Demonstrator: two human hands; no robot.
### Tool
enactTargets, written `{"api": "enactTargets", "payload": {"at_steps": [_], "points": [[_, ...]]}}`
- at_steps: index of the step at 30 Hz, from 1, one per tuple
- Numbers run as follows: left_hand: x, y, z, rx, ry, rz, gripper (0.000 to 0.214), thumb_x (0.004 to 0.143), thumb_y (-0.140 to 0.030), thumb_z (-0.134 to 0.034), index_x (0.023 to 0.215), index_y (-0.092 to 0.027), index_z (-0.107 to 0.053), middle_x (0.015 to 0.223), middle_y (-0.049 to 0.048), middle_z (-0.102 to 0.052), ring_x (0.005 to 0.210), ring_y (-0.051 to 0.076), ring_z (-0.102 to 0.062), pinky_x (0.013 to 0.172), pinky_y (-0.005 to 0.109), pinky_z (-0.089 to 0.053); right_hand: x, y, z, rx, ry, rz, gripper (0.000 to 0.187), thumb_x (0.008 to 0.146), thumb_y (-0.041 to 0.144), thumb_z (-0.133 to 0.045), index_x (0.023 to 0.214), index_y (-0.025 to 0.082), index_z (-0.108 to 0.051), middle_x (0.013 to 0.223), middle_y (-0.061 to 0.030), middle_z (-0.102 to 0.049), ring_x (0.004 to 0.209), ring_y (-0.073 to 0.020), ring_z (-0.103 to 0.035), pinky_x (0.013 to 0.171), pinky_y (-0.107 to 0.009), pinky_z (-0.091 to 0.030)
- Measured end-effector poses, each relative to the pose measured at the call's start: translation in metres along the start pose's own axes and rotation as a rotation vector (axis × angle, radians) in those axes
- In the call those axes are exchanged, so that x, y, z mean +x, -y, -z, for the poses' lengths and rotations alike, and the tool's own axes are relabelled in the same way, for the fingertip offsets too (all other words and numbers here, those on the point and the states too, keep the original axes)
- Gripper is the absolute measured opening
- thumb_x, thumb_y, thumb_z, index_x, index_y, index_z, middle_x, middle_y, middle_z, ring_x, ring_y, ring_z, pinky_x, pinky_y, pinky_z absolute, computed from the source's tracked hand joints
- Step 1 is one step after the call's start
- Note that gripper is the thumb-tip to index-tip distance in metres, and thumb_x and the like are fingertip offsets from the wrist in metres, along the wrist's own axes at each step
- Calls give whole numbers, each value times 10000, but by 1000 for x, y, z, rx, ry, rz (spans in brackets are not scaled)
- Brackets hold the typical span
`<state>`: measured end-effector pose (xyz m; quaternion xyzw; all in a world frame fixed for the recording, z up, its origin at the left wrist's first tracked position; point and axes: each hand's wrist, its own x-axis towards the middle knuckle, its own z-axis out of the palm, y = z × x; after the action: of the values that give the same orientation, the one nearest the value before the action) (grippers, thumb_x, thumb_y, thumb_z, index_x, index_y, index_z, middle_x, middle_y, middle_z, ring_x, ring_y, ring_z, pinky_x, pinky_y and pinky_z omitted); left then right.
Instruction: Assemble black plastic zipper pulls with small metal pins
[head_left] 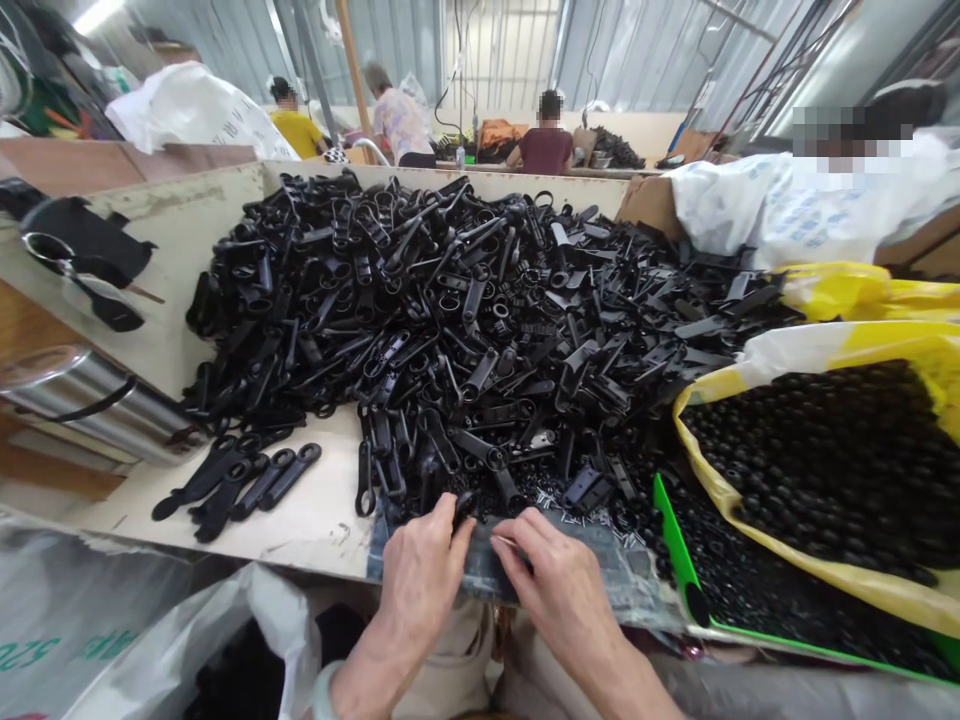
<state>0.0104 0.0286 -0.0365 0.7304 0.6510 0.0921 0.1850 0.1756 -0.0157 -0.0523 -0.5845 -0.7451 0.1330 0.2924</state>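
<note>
My left hand [426, 555] is closed around a small black plastic part [465, 505], most of it hidden by the fingers. Just to its right, my right hand [546, 560] pinches a thin, pale pin-like piece [504, 541] between thumb and forefinger. The hands are close together but apart, over a dark blue cloth [487, 575] at the table's front edge. Small metal pins [570, 510] lie scattered beyond my right hand. A big heap of black plastic parts [450, 300], many with ring ends, rises behind both hands.
Several finished-looking black pieces [289, 475] lie at left, near a steel flask [90, 400]. To the right stand a yellow-rimmed bag of black balls [817, 460] and a green-edged tray [679, 560]. An open white sack [262, 600] is below left. Other people sit farther back.
</note>
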Motion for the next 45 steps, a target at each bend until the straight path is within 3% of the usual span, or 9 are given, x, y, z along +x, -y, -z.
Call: {"api": "enactTargets", "payload": {"at_steps": [4, 10, 15, 18, 21, 27, 35, 40, 45], "points": [[1, 4, -6, 28, -30, -31, 166, 972, -228, -586, 1054, -183, -723, 793, 120, -810, 779, 344, -780, 642, 343, -495, 4, 1, -15, -103, -44, -17, 412, 1131, 324, -315, 952, 229, -674, 870, -31, -696, 703, -167, -719, 589, -253, -435], [2, 12, -5, -26, -45, -60, 198, 973, -237, -540, 1046, -199, -720, 799, 115, -809, 796, 332, -776, 668, 336, -493, 7, 1, -18, -69, -65, -65, 289, 1080, 248, -437, 924, 221, -679, 867, -30, -698, 714, -171, -715, 595, -245, -424], [-7, 17, 0, -213, -35, -108, 213, 991, -331, -533, 1021, -217, -711, 895, 90, -822, 827, 275, -779, 704, 294, -519, 12, 12, -8, 348, -10, -221, 252, 1014, 262, -515, 910, 207, -738, 815, -30, -732, 727, -178, -690, 650, -252, -466], [-15, 17, 2, -479, -56, -81, 219, 957, -405, -587, 897, -235, -712, 813, 50, -799, 738, 242, -753, 652, 271, -504, 17, 18, -5, 642, 62, -385, 269, 957, 335, -576, 826, 176, -750, 701, -23, -721, 632, -165, -637, 584, -244, -453], [-22, 17, 1, -638, -77, -45, 205, 924, -399, -628, 866, -227, -721, 771, 32, -774, 705, 227, -719, 656, 271, -484, 19, 21, -5, 774, 90, -446, 284, 910, 370, -612, 791, 152, -749, 654, -18, -694, 577, -145, -573, 552, -236, -425], [-26, 17, 1, -730, -60, 65, 267, 918, -436, -608, 870, -207, -735, 801, 45, -756, 752, 236, -667, 708, 304, -462, 14, 22, -8, 585, 73, -320, 231, 949, 306, -601, 845, 189, -772, 676, 7, -673, 595, -139, -532, 556, -236, -388], [-14, 26, 7, -893, -90, 187, 325, 829, -505, -699, 816, -185, -749, 785, 46, -747, 781, 244, -644, 710, 307, -482, 18, 13, -22, 131, 29, 15, 291, 1069, 225, -465, 975, 213, -741, 852, -37, -727, 715, -174, -703, 642, -247, -480], [-17, 29, 6, -1035, -85, 299, 446, 739, -618, -772, 775, -175, -727, 643, 15, -673, 567, 171, -546, 500, 246, -386, 19, 8, -20, 74, -44, -12, 361, 1111, 297, -395, 1124, 198, -742, 901, -69, -754, 762, -190, -736, 679, -261, -521], [-21, 32, 0, -1153, -55, 388, 510, 667, -656, -822, 770, -171, -702, 551, -52, -536, 465, 98, -385, 438, 217, -265, 0, -2, -6, 132, -112, -108, 354, 1105, 392, -437, 988, 216, -721, 866, -51, -725, 752, -190, -711, 669, -273, -517]]}}
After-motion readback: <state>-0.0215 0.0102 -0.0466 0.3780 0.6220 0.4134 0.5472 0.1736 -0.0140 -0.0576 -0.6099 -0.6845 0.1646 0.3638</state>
